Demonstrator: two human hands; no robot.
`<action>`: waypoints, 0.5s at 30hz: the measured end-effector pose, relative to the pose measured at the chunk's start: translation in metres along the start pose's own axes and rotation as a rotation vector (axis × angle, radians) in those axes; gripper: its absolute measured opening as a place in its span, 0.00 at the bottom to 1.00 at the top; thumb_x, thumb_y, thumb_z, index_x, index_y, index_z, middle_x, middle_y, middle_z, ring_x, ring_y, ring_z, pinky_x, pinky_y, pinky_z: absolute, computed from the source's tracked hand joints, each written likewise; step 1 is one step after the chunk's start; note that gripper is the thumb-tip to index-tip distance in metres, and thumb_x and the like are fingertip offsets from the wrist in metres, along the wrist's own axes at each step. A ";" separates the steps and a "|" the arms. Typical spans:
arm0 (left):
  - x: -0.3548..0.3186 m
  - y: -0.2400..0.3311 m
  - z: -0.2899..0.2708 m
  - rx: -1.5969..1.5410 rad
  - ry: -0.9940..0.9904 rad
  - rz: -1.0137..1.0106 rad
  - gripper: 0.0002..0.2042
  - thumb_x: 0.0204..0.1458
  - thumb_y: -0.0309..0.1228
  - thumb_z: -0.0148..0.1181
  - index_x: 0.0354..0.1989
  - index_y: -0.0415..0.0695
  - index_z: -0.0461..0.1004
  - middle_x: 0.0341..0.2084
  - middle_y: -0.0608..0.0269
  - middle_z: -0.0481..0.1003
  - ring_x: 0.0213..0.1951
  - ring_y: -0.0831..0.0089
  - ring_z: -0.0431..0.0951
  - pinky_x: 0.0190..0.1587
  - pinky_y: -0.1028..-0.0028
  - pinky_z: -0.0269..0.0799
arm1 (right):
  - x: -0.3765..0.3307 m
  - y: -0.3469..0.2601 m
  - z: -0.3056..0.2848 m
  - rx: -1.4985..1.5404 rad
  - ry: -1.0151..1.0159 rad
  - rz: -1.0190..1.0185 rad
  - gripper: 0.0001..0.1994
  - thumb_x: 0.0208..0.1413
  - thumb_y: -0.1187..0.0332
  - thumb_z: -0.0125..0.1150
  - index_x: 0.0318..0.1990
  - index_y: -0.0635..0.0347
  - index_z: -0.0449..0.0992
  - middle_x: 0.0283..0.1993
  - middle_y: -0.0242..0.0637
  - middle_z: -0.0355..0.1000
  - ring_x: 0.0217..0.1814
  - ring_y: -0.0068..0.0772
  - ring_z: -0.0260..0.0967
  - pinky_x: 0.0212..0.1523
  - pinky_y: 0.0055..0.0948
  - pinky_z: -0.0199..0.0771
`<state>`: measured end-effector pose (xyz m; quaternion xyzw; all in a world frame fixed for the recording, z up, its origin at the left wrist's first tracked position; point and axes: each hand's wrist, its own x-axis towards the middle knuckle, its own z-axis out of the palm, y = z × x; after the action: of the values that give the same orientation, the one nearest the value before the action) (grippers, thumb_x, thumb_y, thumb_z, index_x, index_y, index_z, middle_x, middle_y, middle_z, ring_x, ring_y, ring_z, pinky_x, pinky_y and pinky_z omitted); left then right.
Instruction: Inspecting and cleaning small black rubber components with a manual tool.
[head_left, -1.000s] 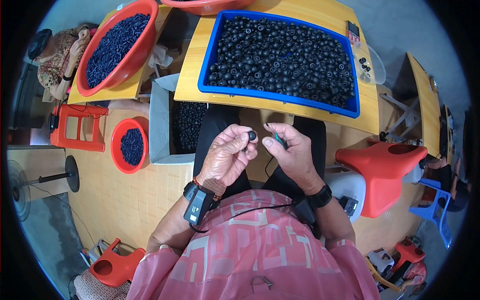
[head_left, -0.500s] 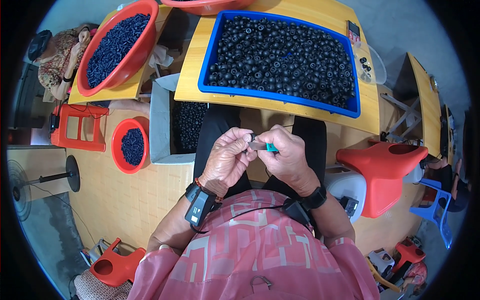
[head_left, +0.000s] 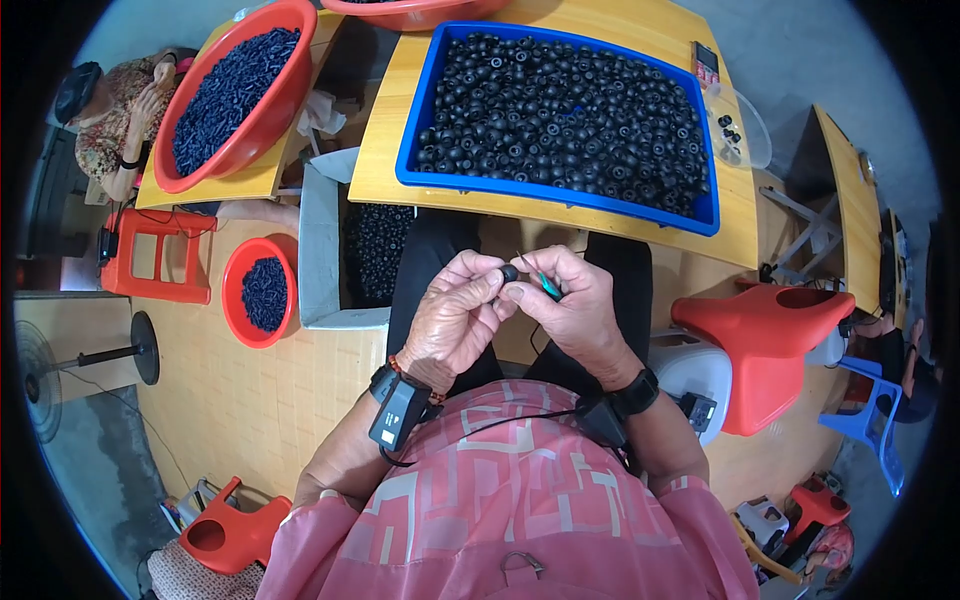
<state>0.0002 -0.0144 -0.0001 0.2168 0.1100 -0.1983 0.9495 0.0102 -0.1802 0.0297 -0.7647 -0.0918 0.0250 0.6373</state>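
**Hands pinched together on one small black ring, over the lap**

Left hand (head_left: 455,315): fingers curled, tips pinching a small black ring-shaped part (head_left: 509,272) at its side. Right hand (head_left: 575,310): closed around a thin teal-handled pick (head_left: 545,284), metal tip angled up and left, just beside the part. Both hands touching at the fingertips, held above the dark lap, below the near edge of the yellow table (head_left: 560,205).

Step in hand, by judgement: working the pick's tip into or around the pinched part — trimming or clearing it. Contact point itself too small to tell.

Next move likely calls for a steady left pinch and a fine push or twist from the right; then somewhere to drop the piece.

Nearby: blue tray (head_left: 410,150) full of like black parts on the table; grey box (head_left: 318,250) of them left of the knee; small red bowl (head_left: 237,300) on the floor.
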 end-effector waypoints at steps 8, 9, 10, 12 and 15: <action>-0.001 0.006 0.000 -0.082 -0.063 -0.149 0.04 0.61 0.23 0.54 0.41 0.41 0.75 0.39 0.58 0.77 0.37 0.73 0.77 0.41 0.73 0.74 | 0.004 -0.004 -0.008 0.011 -0.076 0.019 0.08 0.50 0.77 0.68 0.38 0.64 0.77 0.31 0.31 0.75 0.33 0.15 0.71 0.34 0.21 0.73; -0.001 0.006 0.000 -0.082 -0.062 -0.149 0.04 0.61 0.23 0.54 0.41 0.41 0.75 0.39 0.58 0.77 0.37 0.73 0.77 0.41 0.73 0.74 | 0.005 -0.008 -0.009 -0.038 -0.096 0.004 0.08 0.49 0.77 0.67 0.38 0.64 0.77 0.31 0.32 0.75 0.33 0.15 0.71 0.34 0.21 0.73; -0.001 0.006 0.001 -0.078 -0.056 -0.156 0.04 0.61 0.24 0.54 0.41 0.41 0.75 0.39 0.59 0.77 0.36 0.73 0.76 0.40 0.73 0.73 | 0.006 -0.010 -0.009 -0.038 -0.097 0.004 0.08 0.49 0.77 0.67 0.38 0.64 0.77 0.31 0.32 0.75 0.33 0.15 0.71 0.34 0.21 0.73; -0.001 0.005 0.002 -0.073 -0.052 -0.164 0.04 0.61 0.24 0.54 0.41 0.40 0.75 0.39 0.59 0.77 0.36 0.73 0.76 0.39 0.73 0.73 | 0.006 -0.014 -0.011 -0.085 -0.128 -0.026 0.08 0.50 0.77 0.67 0.38 0.64 0.78 0.32 0.32 0.76 0.33 0.16 0.71 0.34 0.21 0.73; -0.001 0.004 0.000 -0.070 -0.046 -0.154 0.04 0.61 0.24 0.55 0.41 0.40 0.75 0.38 0.57 0.77 0.35 0.72 0.76 0.38 0.73 0.73 | 0.001 -0.005 -0.009 0.005 -0.072 0.009 0.09 0.53 0.74 0.66 0.41 0.65 0.77 0.34 0.33 0.76 0.34 0.18 0.72 0.36 0.22 0.74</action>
<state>0.0011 -0.0105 0.0019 0.1698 0.1114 -0.2716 0.9407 0.0123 -0.1873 0.0365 -0.7622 -0.1110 0.0557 0.6353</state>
